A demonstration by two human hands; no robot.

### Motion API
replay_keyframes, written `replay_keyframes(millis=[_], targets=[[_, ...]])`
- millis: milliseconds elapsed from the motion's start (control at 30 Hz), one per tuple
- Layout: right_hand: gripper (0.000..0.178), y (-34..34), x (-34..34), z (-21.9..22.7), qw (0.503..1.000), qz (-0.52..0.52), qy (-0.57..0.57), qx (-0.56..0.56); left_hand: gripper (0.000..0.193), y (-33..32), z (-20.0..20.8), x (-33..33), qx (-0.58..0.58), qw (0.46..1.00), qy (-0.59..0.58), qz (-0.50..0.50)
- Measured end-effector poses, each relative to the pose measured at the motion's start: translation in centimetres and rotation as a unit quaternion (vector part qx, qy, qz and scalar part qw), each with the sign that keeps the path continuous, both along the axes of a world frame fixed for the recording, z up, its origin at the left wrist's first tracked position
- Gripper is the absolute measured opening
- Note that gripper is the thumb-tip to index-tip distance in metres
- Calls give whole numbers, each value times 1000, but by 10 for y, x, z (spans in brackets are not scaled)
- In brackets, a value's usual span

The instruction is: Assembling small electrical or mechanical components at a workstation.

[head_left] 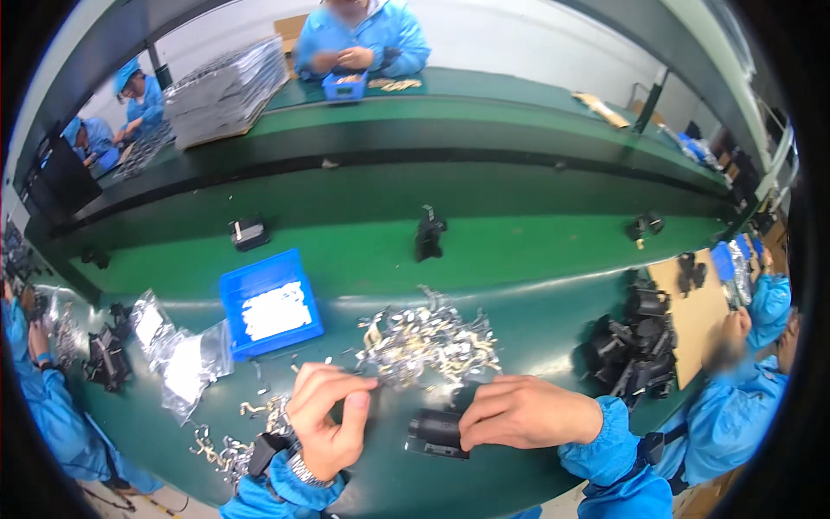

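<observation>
My right hand [523, 415] grips a black rounded plastic housing [437, 431] by its right end, low over the green bench. My left hand [328, 415] is to its left, with thumb and index finger drawn close together in a pinch. Anything between those fingertips is too small to make out. Just beyond both hands lies a heap of small silvery and cream metal-looking pieces [428, 337]. More of these loose pieces [229, 454] lie beside and partly behind my left wrist.
A blue bin [272, 303] with white pieces stands left of the heap, next to clear plastic bags [186, 368]. Black housings [635, 337] are piled at right by a cardboard sheet [692, 316]. Co-workers in blue sit on both sides and across the bench.
</observation>
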State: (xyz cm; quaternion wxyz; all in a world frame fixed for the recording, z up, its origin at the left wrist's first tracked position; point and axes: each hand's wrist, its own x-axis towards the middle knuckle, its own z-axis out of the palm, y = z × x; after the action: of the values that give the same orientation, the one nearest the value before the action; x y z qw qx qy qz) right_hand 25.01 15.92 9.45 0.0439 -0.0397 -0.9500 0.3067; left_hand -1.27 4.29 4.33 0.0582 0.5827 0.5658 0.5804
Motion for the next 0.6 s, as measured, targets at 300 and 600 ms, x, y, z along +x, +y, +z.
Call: replay_keyframes(millis=[300,600], targets=[[30,-5,-4,-33,991,27,4,-130,9,1,-2,-4,-34,998,20,-41],[22,-13,-9,-46,929,-218,226,-196,23,23,-8,16,-130,948,267,-114]])
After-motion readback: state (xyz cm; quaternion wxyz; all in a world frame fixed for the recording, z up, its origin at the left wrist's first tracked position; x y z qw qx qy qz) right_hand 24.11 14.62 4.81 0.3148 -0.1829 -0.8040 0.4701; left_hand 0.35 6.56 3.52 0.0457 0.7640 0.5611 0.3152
